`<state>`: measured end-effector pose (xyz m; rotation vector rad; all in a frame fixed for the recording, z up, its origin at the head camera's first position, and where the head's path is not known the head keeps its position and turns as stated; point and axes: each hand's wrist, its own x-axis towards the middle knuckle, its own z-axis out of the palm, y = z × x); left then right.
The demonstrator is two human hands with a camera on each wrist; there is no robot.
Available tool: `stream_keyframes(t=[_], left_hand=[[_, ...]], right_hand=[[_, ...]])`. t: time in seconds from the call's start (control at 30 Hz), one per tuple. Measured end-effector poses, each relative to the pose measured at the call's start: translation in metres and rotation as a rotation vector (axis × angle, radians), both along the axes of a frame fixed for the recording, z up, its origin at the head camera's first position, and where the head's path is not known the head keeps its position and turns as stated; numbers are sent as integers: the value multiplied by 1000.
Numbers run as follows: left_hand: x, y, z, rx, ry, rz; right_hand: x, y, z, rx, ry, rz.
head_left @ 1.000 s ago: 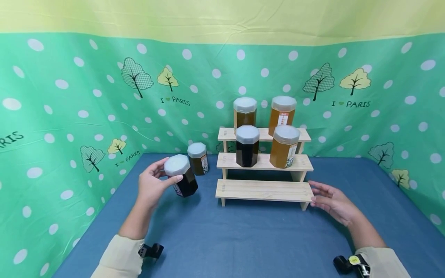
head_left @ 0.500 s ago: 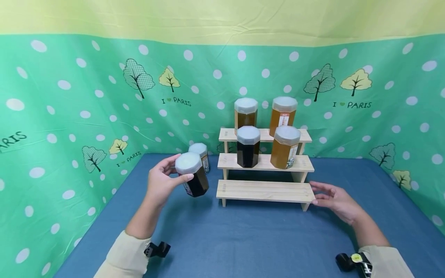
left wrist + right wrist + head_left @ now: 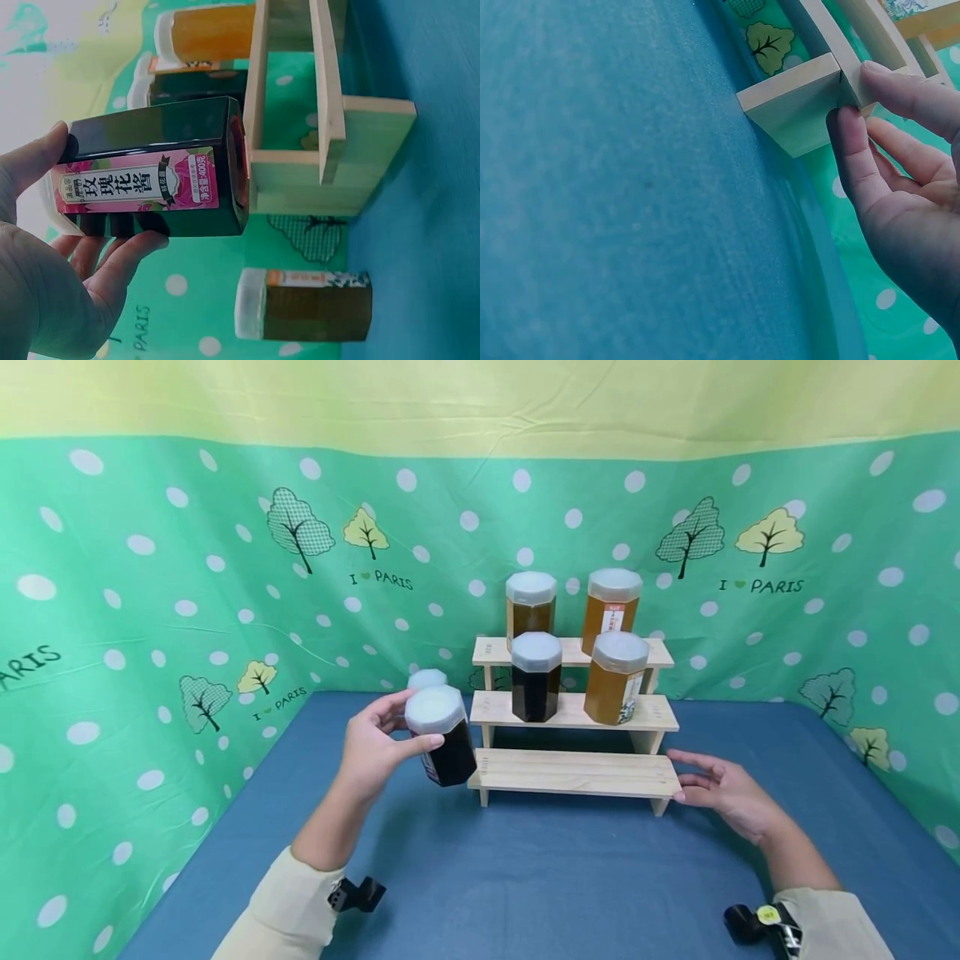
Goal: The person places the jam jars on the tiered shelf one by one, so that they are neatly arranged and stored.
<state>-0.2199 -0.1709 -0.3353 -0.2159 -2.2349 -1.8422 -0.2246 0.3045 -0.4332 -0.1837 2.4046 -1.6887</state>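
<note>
My left hand (image 3: 375, 747) grips a dark jar (image 3: 455, 758) by its upper part, thumb on one side and fingers on the other. The jar is tilted, above the table, and its base overlaps the left end of the stand's bottom step in the head view. A pink label (image 3: 139, 182) with Chinese characters and "400" shows in the left wrist view. At the three-step wooden stand (image 3: 570, 771), my right hand (image 3: 731, 797) pinches the right end of the bottom step between thumb (image 3: 881, 79) and fingers.
On the middle step stand a dark jar (image 3: 536, 685) and an amber jar (image 3: 611, 689). Two more amber-brown jars (image 3: 531, 614) are on the top step. Another jar (image 3: 319, 313) stands on the blue table (image 3: 555, 877), left of the stand. A green dotted cloth (image 3: 442, 543) hangs behind.
My left hand has carried the dark jar rightward to the stand's left end, now mostly covering the jar on the table. The right hand stays at the stand.
</note>
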Motion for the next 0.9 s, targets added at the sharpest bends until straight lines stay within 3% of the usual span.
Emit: stream_keyframes(t=[0.9], left_hand=[[-3,57,7,9,12,-142]], right_hand=[[-3,-2,0,-34,-27,1]])
